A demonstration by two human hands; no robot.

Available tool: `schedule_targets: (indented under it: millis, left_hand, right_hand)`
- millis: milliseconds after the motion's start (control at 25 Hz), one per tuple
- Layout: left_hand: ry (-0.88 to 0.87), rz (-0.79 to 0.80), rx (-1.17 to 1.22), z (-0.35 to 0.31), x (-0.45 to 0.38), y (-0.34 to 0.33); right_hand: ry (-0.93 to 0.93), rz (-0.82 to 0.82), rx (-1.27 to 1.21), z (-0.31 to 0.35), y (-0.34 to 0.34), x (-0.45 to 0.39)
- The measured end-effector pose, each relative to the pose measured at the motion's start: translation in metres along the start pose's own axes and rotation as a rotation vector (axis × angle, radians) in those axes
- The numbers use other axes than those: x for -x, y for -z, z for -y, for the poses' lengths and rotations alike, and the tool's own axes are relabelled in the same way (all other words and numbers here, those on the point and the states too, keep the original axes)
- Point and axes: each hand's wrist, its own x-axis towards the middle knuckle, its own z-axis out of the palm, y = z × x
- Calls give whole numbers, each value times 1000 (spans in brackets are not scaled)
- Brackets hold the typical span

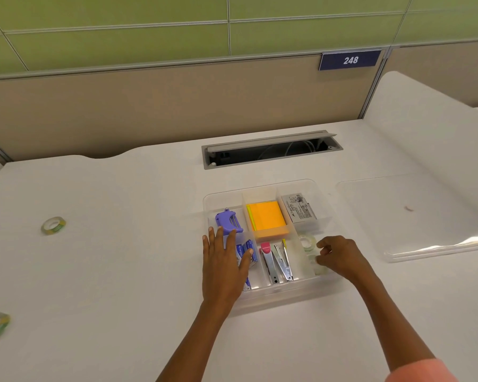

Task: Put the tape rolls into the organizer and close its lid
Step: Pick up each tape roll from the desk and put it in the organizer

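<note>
- Step in hand: right hand (340, 255), fingers curled, pinching a clear tape roll (319, 264) into the organizer (273, 295) at lower right of centre.
- Left hand (224, 260), fingers spread flat, braces the organizer.
- Next: fetch two tape rolls (53, 225) at frame left; the lid (425, 216) lies at right.

orange sticky notes (268, 219) | purple punch (228, 220) | green-yellow tape rolls (53, 225)

Bright, even light; wide-angle edge bending.
</note>
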Motion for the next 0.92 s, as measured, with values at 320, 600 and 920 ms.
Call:
schedule_targets:
  millis: [320, 600, 920]
  left_hand:
    - [1, -4, 34, 0, 2, 1]
    - [3, 2, 31, -2, 3, 3]
    - [-31, -5, 96, -5, 4, 10]
  right_hand:
    - [44, -30, 65, 0, -8, -2]
    - [40, -48, 95, -2, -10, -3]
    - [203, -215, 43, 4, -11, 12]
